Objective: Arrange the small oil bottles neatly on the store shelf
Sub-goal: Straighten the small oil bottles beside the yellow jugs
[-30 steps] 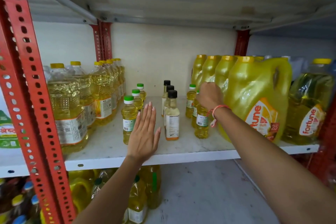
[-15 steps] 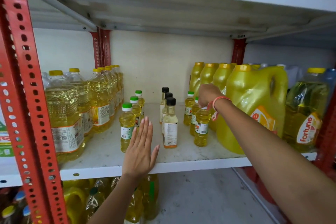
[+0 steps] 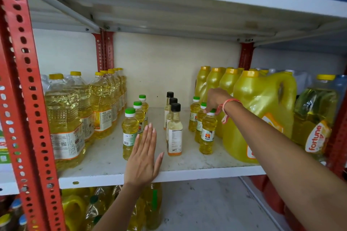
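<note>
Three rows of small oil bottles stand on the white shelf (image 3: 187, 173). On the left is a green-capped row led by the front left bottle (image 3: 129, 133). In the middle is a black-capped row with its front bottle (image 3: 175, 131). On the right is another green-capped row. My right hand (image 3: 216, 101) grips the cap of the front right bottle (image 3: 207, 133), which stands on the shelf. My left hand (image 3: 143, 157) is flat and upright with fingers together, just right of the front left bottle, holding nothing.
Large clear oil bottles (image 3: 63, 118) fill the shelf's left side. Big yellow jugs (image 3: 262, 114) and a Fortune bottle (image 3: 315, 122) crowd the right. A red perforated upright (image 3: 26, 99) stands at the left. More bottles (image 3: 150, 210) sit on the shelf below.
My right hand has slid from the row's rear bottles forward onto the front right bottle's cap. My left hand stays by the front left bottle. The camera has tilted slightly upward.
</note>
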Available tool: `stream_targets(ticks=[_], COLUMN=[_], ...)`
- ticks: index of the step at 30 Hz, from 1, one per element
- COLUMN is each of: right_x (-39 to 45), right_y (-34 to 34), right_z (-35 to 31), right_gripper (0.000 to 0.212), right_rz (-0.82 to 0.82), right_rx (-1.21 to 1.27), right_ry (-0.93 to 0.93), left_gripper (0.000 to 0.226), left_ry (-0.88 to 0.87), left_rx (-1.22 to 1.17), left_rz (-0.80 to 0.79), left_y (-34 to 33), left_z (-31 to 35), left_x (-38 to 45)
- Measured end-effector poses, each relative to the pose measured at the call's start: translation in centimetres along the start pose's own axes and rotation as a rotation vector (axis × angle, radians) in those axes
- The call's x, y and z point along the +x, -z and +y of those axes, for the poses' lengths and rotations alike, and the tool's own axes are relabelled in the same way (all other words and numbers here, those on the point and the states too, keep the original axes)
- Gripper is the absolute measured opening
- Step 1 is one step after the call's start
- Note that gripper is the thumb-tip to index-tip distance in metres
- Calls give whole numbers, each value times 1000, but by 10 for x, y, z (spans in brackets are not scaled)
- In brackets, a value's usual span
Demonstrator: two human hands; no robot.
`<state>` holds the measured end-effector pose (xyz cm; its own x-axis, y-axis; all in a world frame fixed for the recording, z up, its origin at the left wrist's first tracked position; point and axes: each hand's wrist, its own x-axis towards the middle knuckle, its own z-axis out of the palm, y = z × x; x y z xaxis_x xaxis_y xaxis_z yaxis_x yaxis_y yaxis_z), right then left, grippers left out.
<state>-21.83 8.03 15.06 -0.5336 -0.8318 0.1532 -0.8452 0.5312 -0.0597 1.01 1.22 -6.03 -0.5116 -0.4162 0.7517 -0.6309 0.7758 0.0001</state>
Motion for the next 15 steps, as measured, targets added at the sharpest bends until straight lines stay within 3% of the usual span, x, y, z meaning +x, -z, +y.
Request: stream_targets(ticks=[4, 15], right_x=[4, -8], right_y=[7, 13], right_z=[6, 10], right_gripper=[43, 49], right_rz=[-117, -169], right_rx=[91, 86], right_ry=[10, 17], left_gripper=[69, 69], left_ry=[1, 6], left_rx=[3, 15], left_rz=[-1, 2], left_y=[0, 0], left_z=[1, 1], left_x=[0, 0])
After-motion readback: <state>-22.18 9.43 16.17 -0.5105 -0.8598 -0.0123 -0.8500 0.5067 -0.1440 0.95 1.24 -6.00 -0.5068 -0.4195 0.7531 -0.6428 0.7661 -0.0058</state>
